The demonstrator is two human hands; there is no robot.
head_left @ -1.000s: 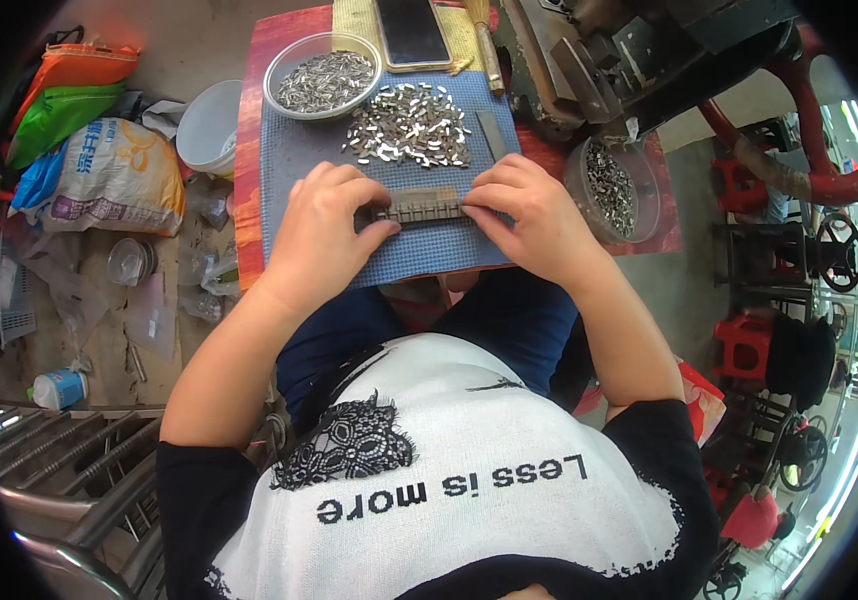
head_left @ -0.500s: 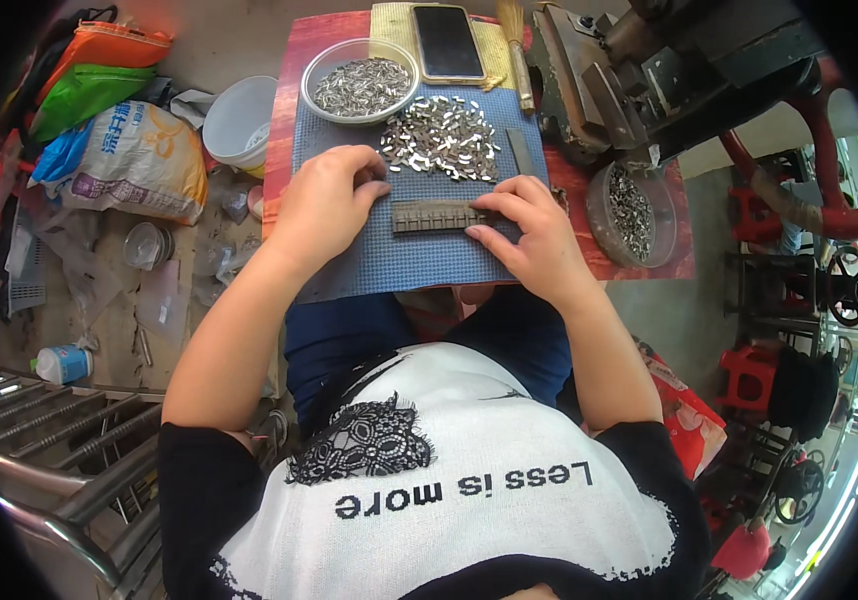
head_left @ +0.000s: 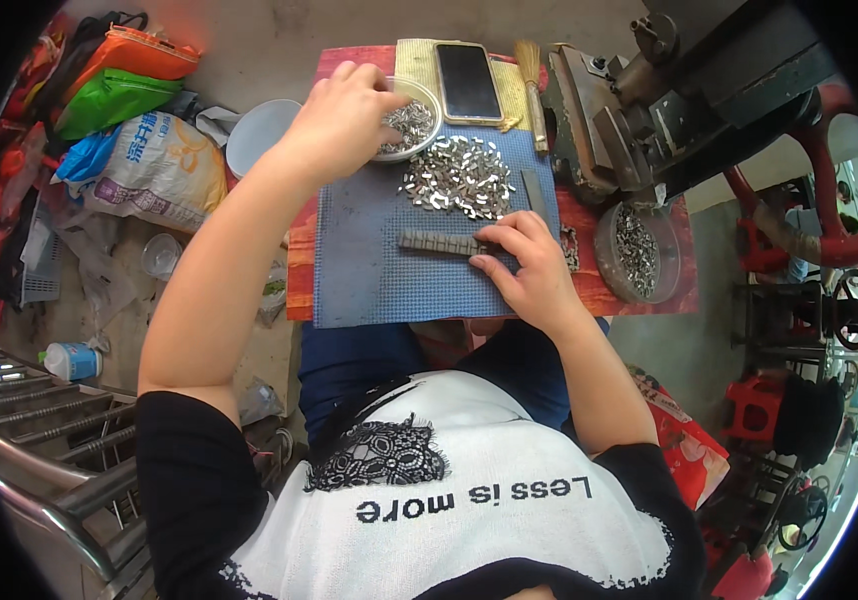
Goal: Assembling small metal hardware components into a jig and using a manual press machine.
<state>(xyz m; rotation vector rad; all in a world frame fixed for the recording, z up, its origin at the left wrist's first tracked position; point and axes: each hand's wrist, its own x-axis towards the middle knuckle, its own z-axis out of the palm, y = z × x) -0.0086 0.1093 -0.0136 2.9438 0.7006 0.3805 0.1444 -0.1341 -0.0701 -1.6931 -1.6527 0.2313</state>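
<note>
My left hand reaches over the left side of a round clear tub filled with small metal pieces. Its fingers curl at the tub, and their tips are partly hidden, so any piece in them does not show. On the blue textured mat, my right hand grips the right end of a dark notched metal bar between thumb and fingers. The bar lies slightly tilted on the mat. Just beyond it is a loose pile of shiny small metal pieces.
A phone lies on a yellow cloth at the back, beside a straw brush. A flat metal strip rests right of the pile. Another clear tub of pieces sits at the right, below a heavy machine. Bags are at the left.
My left hand has moved from beside the bar up and away to the clear tub. My right hand stays on the bar, which has tilted slightly. The whole view has shifted a little.
</note>
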